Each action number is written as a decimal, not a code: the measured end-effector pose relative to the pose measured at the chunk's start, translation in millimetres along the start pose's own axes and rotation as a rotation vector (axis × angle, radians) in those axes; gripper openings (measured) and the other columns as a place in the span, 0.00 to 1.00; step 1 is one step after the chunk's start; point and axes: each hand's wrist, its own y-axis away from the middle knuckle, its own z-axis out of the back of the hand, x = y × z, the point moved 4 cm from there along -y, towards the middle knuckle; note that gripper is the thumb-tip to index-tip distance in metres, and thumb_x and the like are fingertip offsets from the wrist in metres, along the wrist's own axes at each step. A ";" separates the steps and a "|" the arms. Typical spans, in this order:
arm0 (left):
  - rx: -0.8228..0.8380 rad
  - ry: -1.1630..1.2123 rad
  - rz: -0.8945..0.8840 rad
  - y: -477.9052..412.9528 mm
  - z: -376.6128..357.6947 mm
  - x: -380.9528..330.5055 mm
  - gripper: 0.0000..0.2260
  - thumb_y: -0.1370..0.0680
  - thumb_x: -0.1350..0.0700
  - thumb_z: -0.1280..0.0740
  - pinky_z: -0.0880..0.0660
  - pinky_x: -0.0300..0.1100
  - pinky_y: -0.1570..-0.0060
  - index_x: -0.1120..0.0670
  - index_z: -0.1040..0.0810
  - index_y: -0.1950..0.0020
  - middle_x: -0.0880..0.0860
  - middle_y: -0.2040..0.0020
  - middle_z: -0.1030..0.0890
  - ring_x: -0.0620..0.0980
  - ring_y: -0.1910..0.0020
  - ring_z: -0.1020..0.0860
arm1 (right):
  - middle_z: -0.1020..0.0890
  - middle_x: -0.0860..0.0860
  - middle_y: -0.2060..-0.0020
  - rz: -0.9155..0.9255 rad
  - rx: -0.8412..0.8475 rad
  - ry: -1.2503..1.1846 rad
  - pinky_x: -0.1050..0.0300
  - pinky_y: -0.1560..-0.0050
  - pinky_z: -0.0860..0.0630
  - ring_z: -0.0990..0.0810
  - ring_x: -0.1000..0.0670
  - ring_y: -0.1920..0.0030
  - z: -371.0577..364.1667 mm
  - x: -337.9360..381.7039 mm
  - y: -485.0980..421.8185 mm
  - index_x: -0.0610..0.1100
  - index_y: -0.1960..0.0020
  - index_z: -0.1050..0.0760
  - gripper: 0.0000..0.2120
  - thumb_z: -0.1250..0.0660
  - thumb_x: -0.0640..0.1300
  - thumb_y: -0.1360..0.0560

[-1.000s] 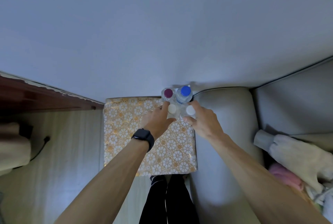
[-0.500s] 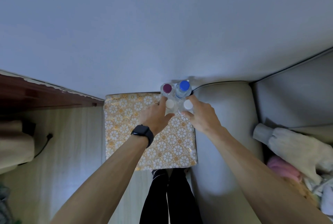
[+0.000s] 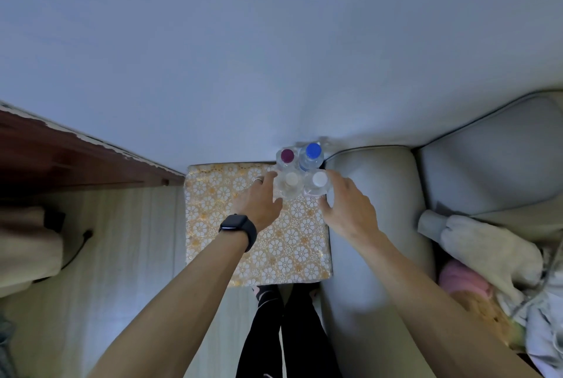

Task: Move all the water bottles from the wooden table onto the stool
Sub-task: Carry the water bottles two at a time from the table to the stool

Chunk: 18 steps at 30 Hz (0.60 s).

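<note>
Four water bottles stand upright in a tight cluster on the far right corner of the stool (image 3: pixel 289 243), against the wall (image 3: pixel 274 42). At the back are the purple-capped bottle (image 3: pixel 287 156) and the blue-capped bottle (image 3: pixel 313 150). In front are the left white-capped bottle (image 3: pixel 291 179) and the right white-capped bottle (image 3: pixel 319 179).

The left hand (image 3: pixel 260 204) is just left of the left white-capped bottle, fingers nearly straight and loose, thumb by its base, not wrapped round it. Can't tell if it touches. The right hand (image 3: pixel 350 210) is just right of the right white-capped bottle, fingers spread and relaxed, thumb low near the base, holding nothing. Contact is unclear too.

The left wrist has a black watch (image 3: pixel 239 227) and one finger has a ring (image 3: pixel 258 179). The stool has a floral gold-and-white cover. A grey sofa (image 3: pixel 374 195) is tight against its right side, with a pile of clothes (image 3: pixel 487 249) on the seat. A dark wooden surface (image 3: pixel 61 158) is at far left, with pale floor (image 3: pixel 122 256) below and a black cable (image 3: pixel 82 243) on it. Legs in black trousers (image 3: pixel 283 332) are at bottom centre.
</note>
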 end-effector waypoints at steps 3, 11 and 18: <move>-0.008 0.020 0.014 22.2 25.9 6.3 0.24 0.20 0.48 0.37 0.20 0.49 0.60 0.48 0.39 0.26 0.55 0.46 0.21 0.53 0.55 0.22 | 0.26 0.49 0.32 0.005 -0.023 0.045 0.53 0.54 0.24 0.22 0.46 0.41 18.2 14.1 25.1 0.53 0.25 0.36 0.24 0.38 0.53 0.20; -0.149 0.045 0.013 122.6 111.9 37.1 0.22 0.19 0.46 0.40 0.23 0.47 0.53 0.45 0.35 0.25 0.52 0.37 0.22 0.52 0.46 0.22 | 0.20 0.53 0.38 0.237 0.025 0.017 0.51 0.39 0.27 0.25 0.45 0.38 72.2 108.5 85.1 0.55 0.34 0.24 0.16 0.39 0.53 0.21; -0.359 0.124 0.191 231.1 173.7 104.6 0.19 0.21 0.45 0.40 0.26 0.48 0.42 0.44 0.28 0.31 0.48 0.37 0.20 0.51 0.39 0.23 | 0.18 0.55 0.42 0.564 0.007 0.048 0.53 0.37 0.32 0.26 0.48 0.37 102.1 235.0 124.1 0.53 0.39 0.21 0.14 0.39 0.54 0.20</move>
